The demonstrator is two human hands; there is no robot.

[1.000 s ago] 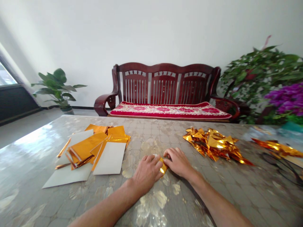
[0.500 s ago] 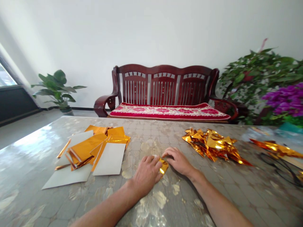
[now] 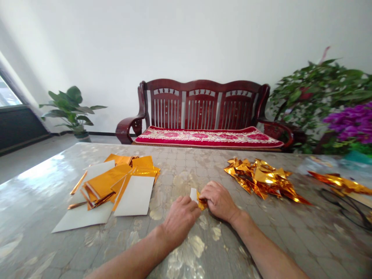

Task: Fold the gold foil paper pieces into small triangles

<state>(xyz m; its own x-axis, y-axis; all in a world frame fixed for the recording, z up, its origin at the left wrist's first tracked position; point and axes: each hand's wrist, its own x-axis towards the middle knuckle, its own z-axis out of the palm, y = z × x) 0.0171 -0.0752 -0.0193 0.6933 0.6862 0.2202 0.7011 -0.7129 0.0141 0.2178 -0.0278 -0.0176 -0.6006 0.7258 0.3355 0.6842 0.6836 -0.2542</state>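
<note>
The forearms slant inward over the table from 7 and 5 o'clock. The left hand bends its fingers over the left side of the foil paper; whether they pinch or merely press cannot be told. The right hand curls, gripping the right end. Lying between both, the paper should be light, slick and easily creased, best held by its edges. Beyond, loose sheets lie toward 10 o'clock, crumpled foil toward 2.

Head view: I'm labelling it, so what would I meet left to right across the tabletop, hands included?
Pile of flat sheets, left hand, small gold-and-white piece, right hand, gold foil heap, separate foil piece.
</note>
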